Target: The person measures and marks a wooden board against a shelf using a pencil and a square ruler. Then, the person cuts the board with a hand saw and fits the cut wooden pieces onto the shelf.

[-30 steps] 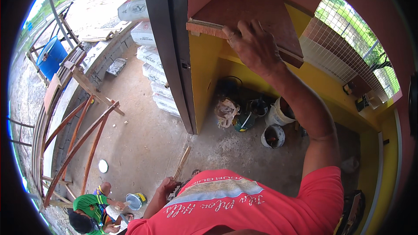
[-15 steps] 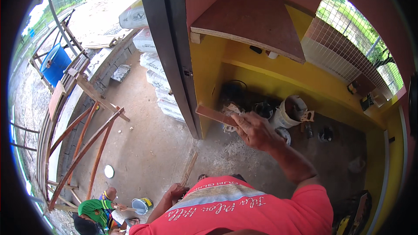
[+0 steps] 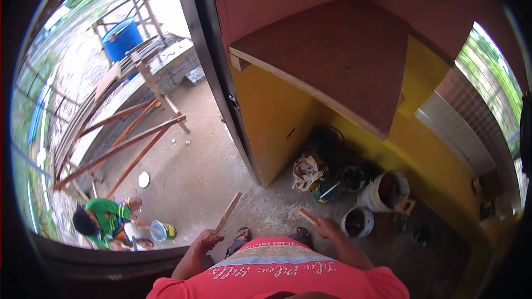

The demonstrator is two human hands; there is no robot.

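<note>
My left hand [image 3: 208, 240], low in front of my body, is closed round the lower end of a light wooden stick [image 3: 229, 212]. The stick points up and slightly right, over the concrete floor. On the other side, my right hand [image 3: 329, 229] grips a short, flat, reddish-brown strip of wood [image 3: 308, 216]. Its free end points left and away from me. Both hands are apart, with my feet showing between them. Neither held piece touches the shelf or the wall. My fingers partly cover the gripped ends.
Ahead, a brown corner shelf [image 3: 327, 61] juts out above a yellow wall [image 3: 271, 116]. Below are crumpled paper [image 3: 308, 173], a white pail [image 3: 374, 196] and a smaller bucket [image 3: 358, 222]. Beyond the dark door frame [image 3: 208, 50], a person in green [image 3: 108, 213] crouches near a wooden trestle [image 3: 124, 144].
My right hand has come down and back toward my body, still gripping the strip. My left hand keeps its stick. The view has shifted, and the stacked bags beyond the door frame no longer show.
</note>
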